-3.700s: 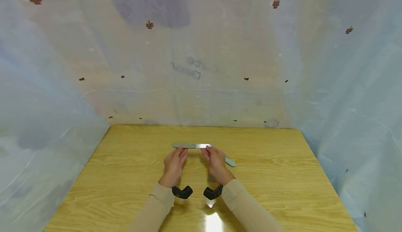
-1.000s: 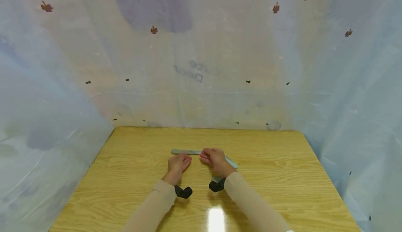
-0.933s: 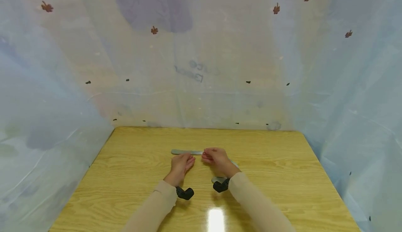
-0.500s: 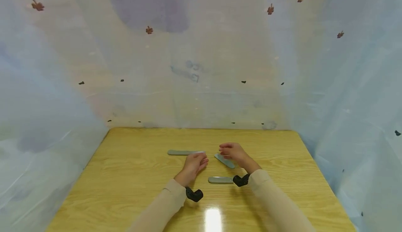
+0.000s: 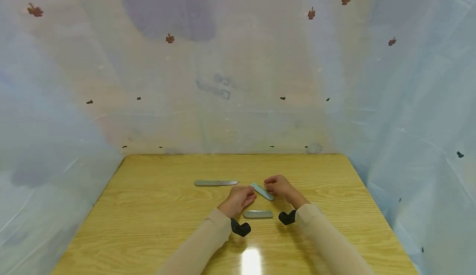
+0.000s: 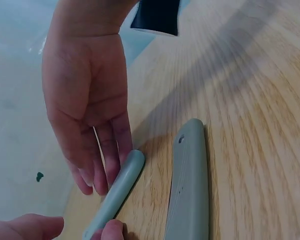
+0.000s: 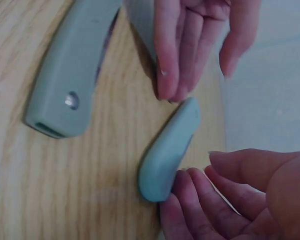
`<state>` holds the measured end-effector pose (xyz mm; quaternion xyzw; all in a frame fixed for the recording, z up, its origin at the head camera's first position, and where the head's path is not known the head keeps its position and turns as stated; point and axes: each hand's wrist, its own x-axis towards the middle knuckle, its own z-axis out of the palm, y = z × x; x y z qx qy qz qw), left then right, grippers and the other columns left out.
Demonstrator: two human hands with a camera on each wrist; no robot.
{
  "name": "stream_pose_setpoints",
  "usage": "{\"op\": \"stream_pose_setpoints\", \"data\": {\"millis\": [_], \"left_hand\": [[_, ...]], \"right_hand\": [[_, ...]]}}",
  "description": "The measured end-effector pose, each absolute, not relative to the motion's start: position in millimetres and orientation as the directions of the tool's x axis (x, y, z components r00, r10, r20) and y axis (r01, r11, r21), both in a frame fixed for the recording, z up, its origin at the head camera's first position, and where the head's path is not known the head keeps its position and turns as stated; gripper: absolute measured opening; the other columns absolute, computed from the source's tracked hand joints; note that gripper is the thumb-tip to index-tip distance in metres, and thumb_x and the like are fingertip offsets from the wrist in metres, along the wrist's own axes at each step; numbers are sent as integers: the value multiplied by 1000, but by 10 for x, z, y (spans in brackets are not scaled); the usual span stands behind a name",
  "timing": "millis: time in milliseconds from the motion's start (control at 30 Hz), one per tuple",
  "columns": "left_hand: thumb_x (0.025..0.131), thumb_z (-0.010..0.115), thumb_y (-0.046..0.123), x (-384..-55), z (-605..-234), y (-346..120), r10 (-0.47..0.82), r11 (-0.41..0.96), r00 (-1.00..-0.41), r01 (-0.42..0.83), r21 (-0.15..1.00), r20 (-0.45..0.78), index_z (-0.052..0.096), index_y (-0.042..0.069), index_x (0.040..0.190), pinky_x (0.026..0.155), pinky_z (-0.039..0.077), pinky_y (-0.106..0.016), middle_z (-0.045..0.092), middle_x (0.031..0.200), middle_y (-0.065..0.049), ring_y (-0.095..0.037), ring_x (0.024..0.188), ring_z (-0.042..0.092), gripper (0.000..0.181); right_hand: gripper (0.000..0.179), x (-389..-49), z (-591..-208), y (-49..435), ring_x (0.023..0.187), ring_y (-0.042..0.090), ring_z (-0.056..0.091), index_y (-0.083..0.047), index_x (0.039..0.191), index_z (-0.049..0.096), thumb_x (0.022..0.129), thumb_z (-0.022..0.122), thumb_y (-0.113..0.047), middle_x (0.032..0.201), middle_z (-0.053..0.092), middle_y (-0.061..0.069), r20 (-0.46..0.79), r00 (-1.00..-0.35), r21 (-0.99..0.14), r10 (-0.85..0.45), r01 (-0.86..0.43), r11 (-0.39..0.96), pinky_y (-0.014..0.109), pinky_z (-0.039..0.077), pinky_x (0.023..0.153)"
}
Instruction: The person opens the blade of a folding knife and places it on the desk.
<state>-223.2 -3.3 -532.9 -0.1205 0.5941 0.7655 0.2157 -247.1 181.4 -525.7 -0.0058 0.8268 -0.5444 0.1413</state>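
A folded pale-blue pocket knife (image 5: pixel 262 192) lies slanted on the table between the two hands. My left hand (image 5: pixel 238 200) has its fingertips right at the knife's left end, relaxed and not wrapped round it. At the other end, the loosely bent fingers of my right hand (image 5: pixel 280 187) come close beside the handle, thumb apart in the right wrist view. Behind and left lies a grey-green pocket knife (image 5: pixel 208 183), blade (image 5: pixel 229 182) swung out to the right. Nearer the body is a folded grey-green pocket knife (image 5: pixel 258 214), its pivot hole showing in both wrist views.
The wood-grain table (image 5: pixel 156 217) ends at a pale plastic sheet (image 5: pixel 238 122) hung behind and along both sides. Black wrist cameras (image 5: pixel 241 228) hang under the sleeves, close to the front folded knife. Light glares off the table's near middle.
My right hand has left the unfolded knife's blade, which now lies on the table, and moved right. My left hand has followed rightward to the pale-blue knife. Both folded knives have come into plain view.
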Motion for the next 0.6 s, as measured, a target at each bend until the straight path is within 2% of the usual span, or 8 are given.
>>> {"op": "stream_pose_setpoints", "data": {"millis": [233,600], "left_hand": [[92,54,2,-2267,-5358,17,178,-269,-865,-502,822,-470,56,-14,113,91,47,-36,59,112,-27,-28,101,61,27],[90,56,-1,-2301,-5376,69,137,-284,-862,-506,815,-487,59,-14,111,87,50,-35,64,102,-24,-24,91,65,25]], "right_hand": [[27,-2475,-5287,1724,80,20,60,12,112,60,89,57,-2,101,64,17,-206,-968,-869,-141,115,482,30,52,66],[18,-2475,-5315,1619,73,16,57,8,102,65,89,58,-3,90,65,11,-197,-974,-833,-115,105,543,26,49,61]]}}
